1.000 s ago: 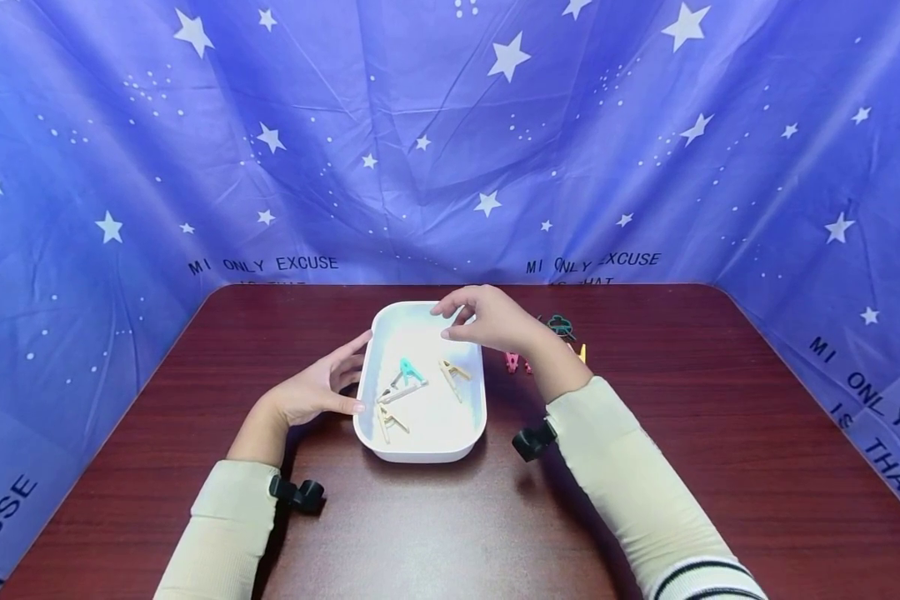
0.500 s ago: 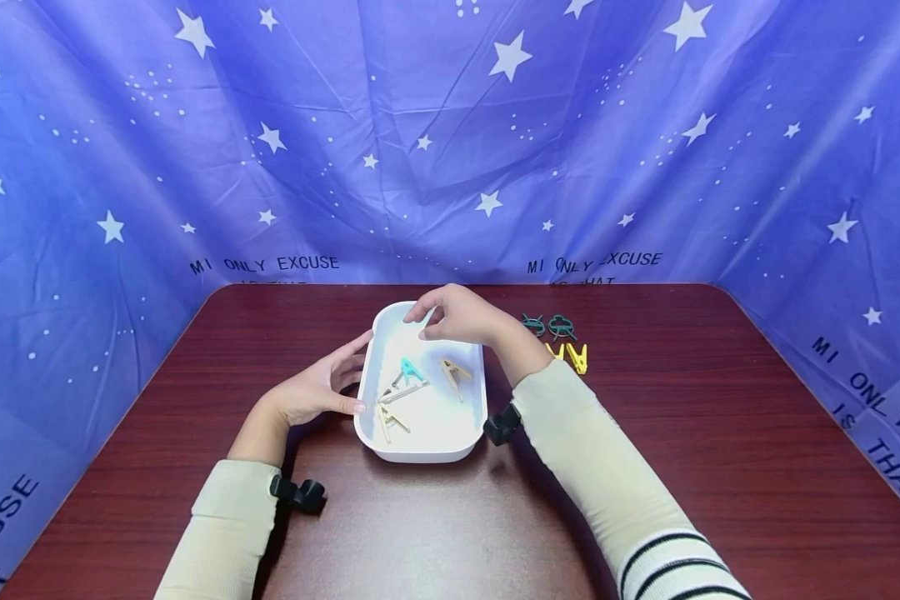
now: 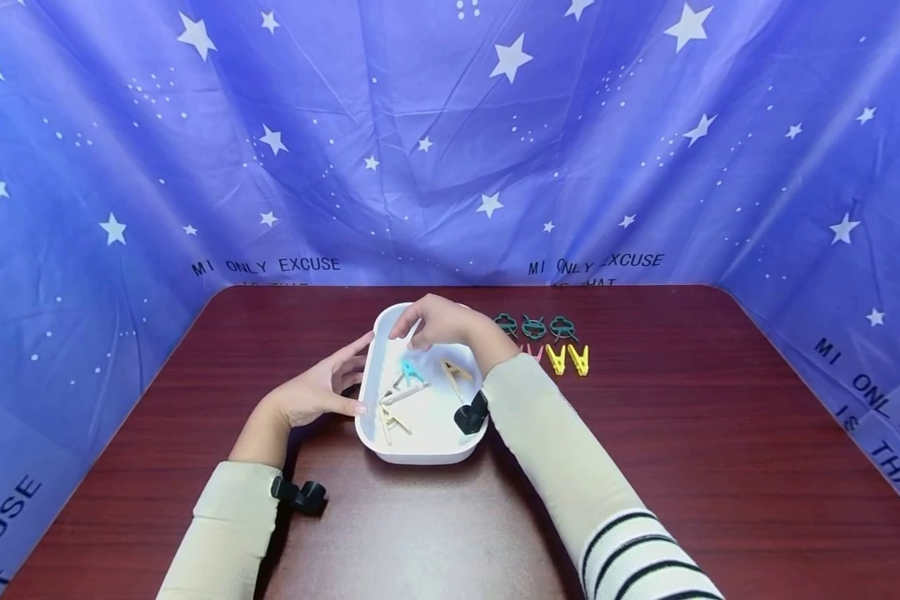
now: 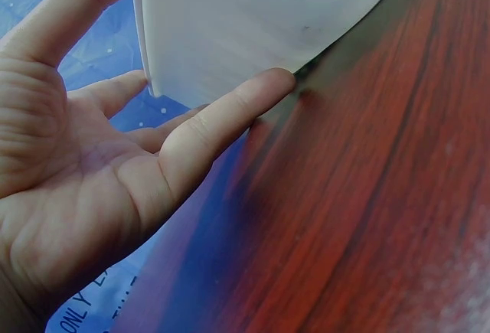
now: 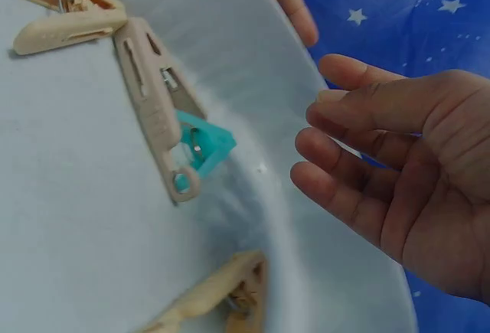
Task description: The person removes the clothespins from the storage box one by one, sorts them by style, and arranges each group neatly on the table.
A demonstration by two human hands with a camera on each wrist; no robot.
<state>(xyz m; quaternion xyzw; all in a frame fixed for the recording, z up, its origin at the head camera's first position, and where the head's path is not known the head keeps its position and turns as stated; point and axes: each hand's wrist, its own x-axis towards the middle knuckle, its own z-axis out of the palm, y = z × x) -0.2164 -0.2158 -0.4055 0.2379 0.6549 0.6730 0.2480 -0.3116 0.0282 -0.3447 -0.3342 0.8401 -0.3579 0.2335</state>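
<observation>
A white plastic tray (image 3: 438,429) stands on the table, holding several clothespins. Inside are a teal clothespin (image 3: 410,370), a greyish-beige one beside it, a cream clothespin (image 3: 393,420) at lower left and a tan clothespin (image 3: 456,369) towards the right. My left hand (image 3: 311,392) touches the tray's left side from outside, fingers and thumb extended; in the left wrist view, fingertips meet the white wall. Over the tray's far part hovers my right hand (image 3: 438,322), fingers loosely bent. The right wrist view shows nothing between those fingers, near the tray's wall (image 5: 291,149).
Right of the tray lie a row of dark green clips (image 3: 534,327), yellow clothespins (image 3: 557,360) and pink clothespins partly hidden by my right arm. Reddish-brown table (image 3: 690,433); a blue starry curtain (image 3: 450,167) hangs behind and at both sides.
My right hand has moved left and slightly nearer over the tray, uncovering more of the green and yellow clips at right. My left hand and the tray have stayed put.
</observation>
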